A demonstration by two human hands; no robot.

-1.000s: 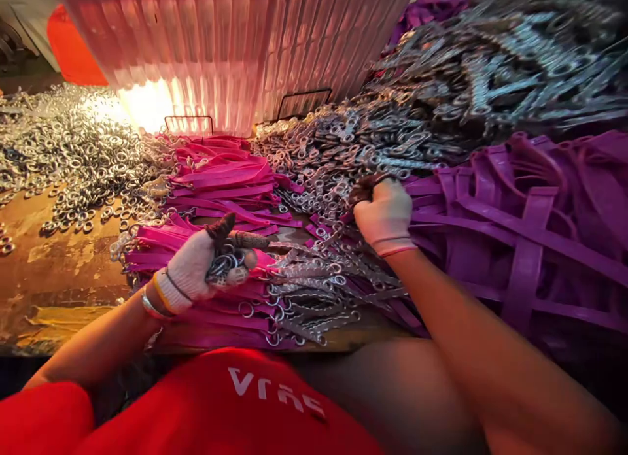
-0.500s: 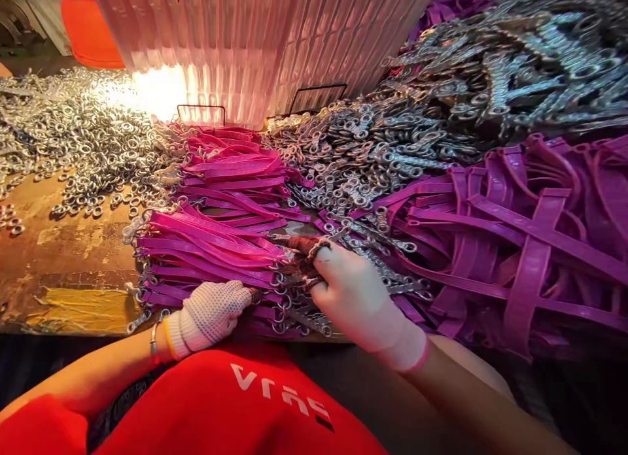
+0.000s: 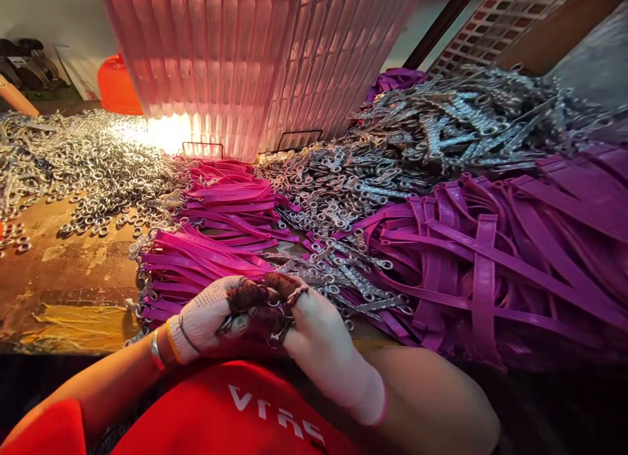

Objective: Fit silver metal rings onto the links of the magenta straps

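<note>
Left hand: the left hand, in a white dotted knit glove with dark-stained fingertips, is closed on a small metal ring at the near edge of the surface.
Right hand: the right hand, in a white glove, meets the left; its fingers are pinched on a metal clasp, partly hidden.
Pink straps: a bundle of pink straps lies just beyond the hands, ring ends toward the left.
Purple straps: a heap of purple straps lies to the right.
Clasp pile: loose swivel clasps lie behind the straps.
Ring pile: loose rings are spread at far left.
Panel: a ribbed translucent panel stands at the back.
</note>
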